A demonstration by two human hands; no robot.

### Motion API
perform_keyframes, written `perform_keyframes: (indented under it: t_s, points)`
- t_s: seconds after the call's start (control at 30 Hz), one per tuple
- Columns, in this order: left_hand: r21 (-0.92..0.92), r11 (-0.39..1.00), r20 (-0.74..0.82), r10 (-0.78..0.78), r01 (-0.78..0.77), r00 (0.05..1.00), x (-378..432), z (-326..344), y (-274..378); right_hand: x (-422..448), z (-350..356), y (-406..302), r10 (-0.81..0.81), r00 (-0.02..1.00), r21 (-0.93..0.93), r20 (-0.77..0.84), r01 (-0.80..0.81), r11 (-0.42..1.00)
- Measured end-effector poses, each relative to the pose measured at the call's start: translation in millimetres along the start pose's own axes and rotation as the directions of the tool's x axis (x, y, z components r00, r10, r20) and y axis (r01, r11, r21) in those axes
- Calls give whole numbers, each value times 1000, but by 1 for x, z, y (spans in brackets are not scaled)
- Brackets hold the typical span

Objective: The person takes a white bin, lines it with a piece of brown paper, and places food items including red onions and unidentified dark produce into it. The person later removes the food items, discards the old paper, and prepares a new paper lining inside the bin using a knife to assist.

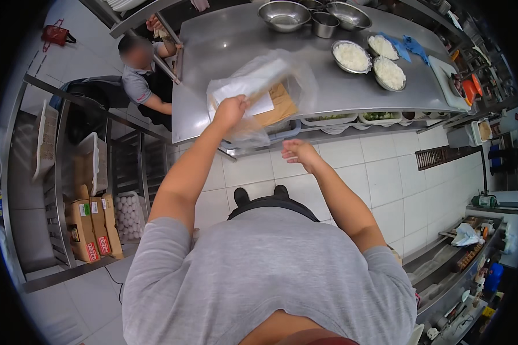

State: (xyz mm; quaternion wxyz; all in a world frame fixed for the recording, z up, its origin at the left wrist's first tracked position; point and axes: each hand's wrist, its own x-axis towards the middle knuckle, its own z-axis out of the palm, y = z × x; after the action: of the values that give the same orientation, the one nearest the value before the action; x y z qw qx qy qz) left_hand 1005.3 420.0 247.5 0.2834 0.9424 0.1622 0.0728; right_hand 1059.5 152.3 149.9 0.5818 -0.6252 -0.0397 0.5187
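My left hand point(232, 113) grips a clear plastic bag point(300, 88) over the front edge of the steel table. Part of the bag is blurred and hangs below the tabletop. A white sheet point(263, 105) and brown paper point(280, 110) show in or under the plastic; which of the two I cannot tell. Lower and to the right, my right hand point(301, 155) holds nothing. Its fingers are apart and slightly curled, above the tiled floor in front of the table.
The steel table point(224, 47) bears bowls of white rice point(352, 56), steel bowls point(285, 16), blue gloves point(415, 48) and a white cutting board point(446, 82). Food containers point(380, 117) sit beneath. A co-worker point(142, 77) crouches or sits at the left end. Cartons point(84, 228) and eggs point(128, 215) fill a rack.
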Motion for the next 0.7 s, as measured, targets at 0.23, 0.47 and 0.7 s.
perform_keyframes:
  t_s: [0.23,0.47,0.7]
  points:
    - [246,958,-144,187,-148,972,17,-35,25,31,8,-60,-357,917,50,-176,371,927]
    - [372,926,-147,129,-66,981,-2,-52,55,86,34,-105,-695,653,-733,-300,308,606]
    - [265,958,-238,173,-107,956,-15,-32,42,122,31,-105,-361,915,-162,-178,335,928]
